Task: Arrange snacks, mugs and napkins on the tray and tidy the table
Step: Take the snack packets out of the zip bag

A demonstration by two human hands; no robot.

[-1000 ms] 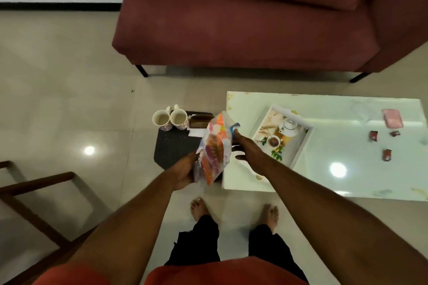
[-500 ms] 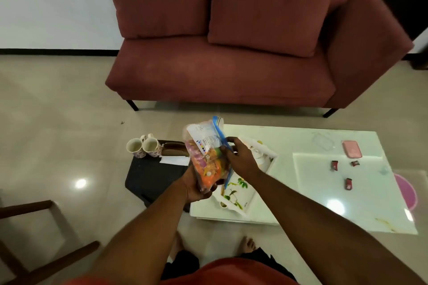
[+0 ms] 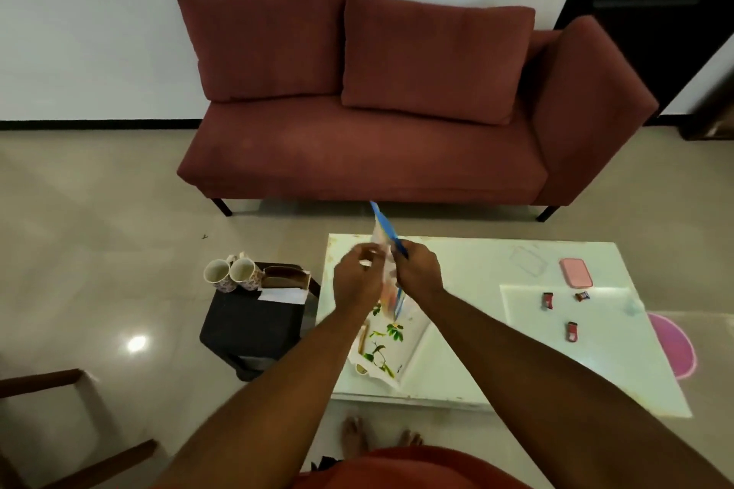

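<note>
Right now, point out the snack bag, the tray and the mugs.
snack bag (image 3: 383,220), head view, on the blue zip strip at its top.
tray (image 3: 391,349), head view, on its bare leaf-printed floor.
mugs (image 3: 248,280), head view, on the wall of the one nearer the table (image 3: 468,262).

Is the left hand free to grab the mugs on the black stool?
Probably not yet: the left hand grips the bag together with the right hand. Nothing blocks the way to the mugs once it lets go.

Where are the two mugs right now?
Head view, left side: the two floral mugs stand side by side on the black stool, beside the napkin holder, left of the white table.
</note>
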